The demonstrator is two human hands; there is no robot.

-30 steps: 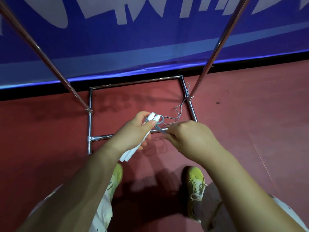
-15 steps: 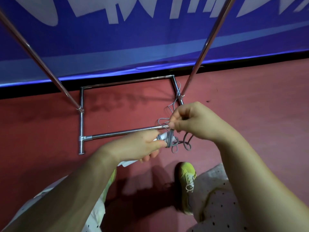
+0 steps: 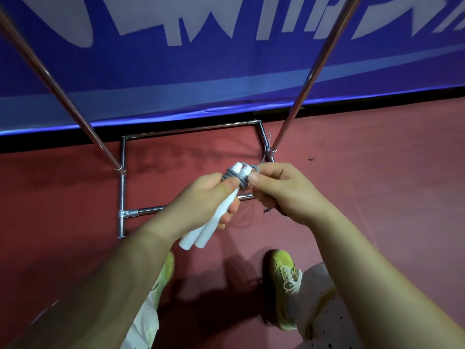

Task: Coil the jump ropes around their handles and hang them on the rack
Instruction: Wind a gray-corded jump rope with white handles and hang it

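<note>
Coiling looks well under way: several turns of grey rope (image 3: pixel 235 178) already sit tight round the top of the two white handles (image 3: pixel 214 222), which the left hand (image 3: pixel 201 200) grips side by side in front of the rack (image 3: pixel 123 187). The right hand (image 3: pixel 281 192) pinches the rope just beside the coil, and a loose tail trails past the rack's right upright toward the floor. Judging by that slack, more winding remains, and hanging has not yet begun.
</note>
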